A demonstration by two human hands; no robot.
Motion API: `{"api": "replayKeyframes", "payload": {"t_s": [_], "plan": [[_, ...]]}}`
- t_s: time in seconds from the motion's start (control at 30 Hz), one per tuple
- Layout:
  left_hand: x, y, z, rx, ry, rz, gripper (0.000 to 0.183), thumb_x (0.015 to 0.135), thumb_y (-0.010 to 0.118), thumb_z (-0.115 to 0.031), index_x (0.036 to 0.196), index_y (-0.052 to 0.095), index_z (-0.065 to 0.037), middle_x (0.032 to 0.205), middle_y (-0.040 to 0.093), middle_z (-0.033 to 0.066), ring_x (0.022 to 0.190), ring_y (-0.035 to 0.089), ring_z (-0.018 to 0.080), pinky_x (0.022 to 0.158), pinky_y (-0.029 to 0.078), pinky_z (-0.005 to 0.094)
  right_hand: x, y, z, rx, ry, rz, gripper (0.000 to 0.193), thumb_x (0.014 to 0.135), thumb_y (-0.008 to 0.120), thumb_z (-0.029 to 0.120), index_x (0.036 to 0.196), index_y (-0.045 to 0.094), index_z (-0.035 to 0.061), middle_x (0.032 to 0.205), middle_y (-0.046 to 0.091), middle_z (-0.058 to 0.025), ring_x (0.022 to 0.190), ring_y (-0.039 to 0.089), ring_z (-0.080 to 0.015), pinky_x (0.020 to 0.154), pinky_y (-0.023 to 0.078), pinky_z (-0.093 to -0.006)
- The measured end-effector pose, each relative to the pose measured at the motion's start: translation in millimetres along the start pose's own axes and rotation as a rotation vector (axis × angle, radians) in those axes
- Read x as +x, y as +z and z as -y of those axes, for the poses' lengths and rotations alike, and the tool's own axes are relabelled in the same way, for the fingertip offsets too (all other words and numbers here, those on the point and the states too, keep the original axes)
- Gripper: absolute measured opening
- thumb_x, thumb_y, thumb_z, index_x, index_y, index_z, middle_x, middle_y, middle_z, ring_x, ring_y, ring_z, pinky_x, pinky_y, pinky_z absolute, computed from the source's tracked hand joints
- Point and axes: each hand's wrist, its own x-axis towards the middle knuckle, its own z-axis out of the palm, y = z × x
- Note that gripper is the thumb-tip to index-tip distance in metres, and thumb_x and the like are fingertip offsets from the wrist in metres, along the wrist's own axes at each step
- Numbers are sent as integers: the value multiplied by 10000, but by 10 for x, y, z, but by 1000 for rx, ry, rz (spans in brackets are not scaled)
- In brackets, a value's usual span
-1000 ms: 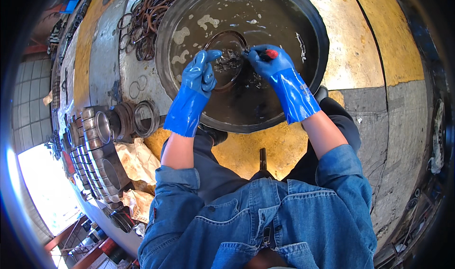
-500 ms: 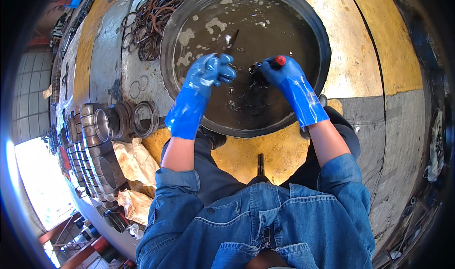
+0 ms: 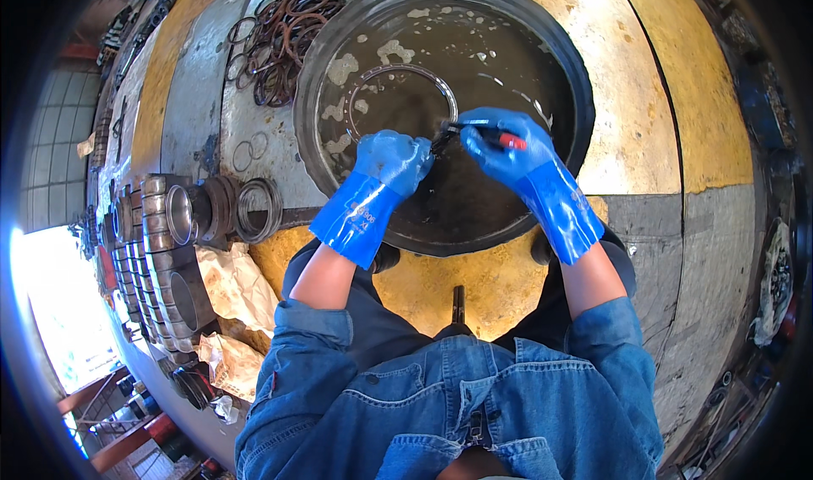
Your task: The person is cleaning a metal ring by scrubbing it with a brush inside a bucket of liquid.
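Both my hands wear wet blue rubber gloves over a wide dark basin of murky, foam-flecked liquid. My left hand is closed on a thin metal ring, which extends away over the liquid; the gloved fingers hide its near part. In my right hand is a brush with a dark shaft and a red part on its handle, gripped between thumb and fingers. Its dark bristles meet the ring's near right side, close beside my left fingers.
Rusty rings lie heaped left of the basin, with two thin rings apart on the metal floor plates. Stacked metal cylinders and crumpled brown paper are at my left. Assorted parts line the right edge.
The ring now faces up as a full loop, where before only a narrow, edge-on strip showed. My right hand has brought the brush left against it, and my left hand has turned knuckles up.
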Motion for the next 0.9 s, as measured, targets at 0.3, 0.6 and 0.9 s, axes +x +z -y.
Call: {"api": "replayKeyframes", "payload": {"t_s": [0.3,0.6,0.9], "plan": [[4,191,-320,43,223,186,173,940,615,-256,1032,728,-163,853,739,143,817,725,353,691,576,485,76,74,11,393,190,-80,239,937,759,150,1146,759,35,998,776,-86,889,713,-137,846,575,-295],[-197,249,-736,-202,138,315,235,1017,562,-239,1071,770,-143,975,772,113,916,724,353,833,567,437,75,168,40,245,69,-218,201,899,755,183,1077,784,96,1010,782,-114,899,752,-190,854,576,-304],[494,-763,164,264,188,-301,68,865,648,-197,813,679,-166,748,665,89,718,671,310,609,531,460,247,-524,158,621,199,-477,274,959,726,217,1139,751,11,988,779,-80,870,734,-160,830,570,-286]]}}
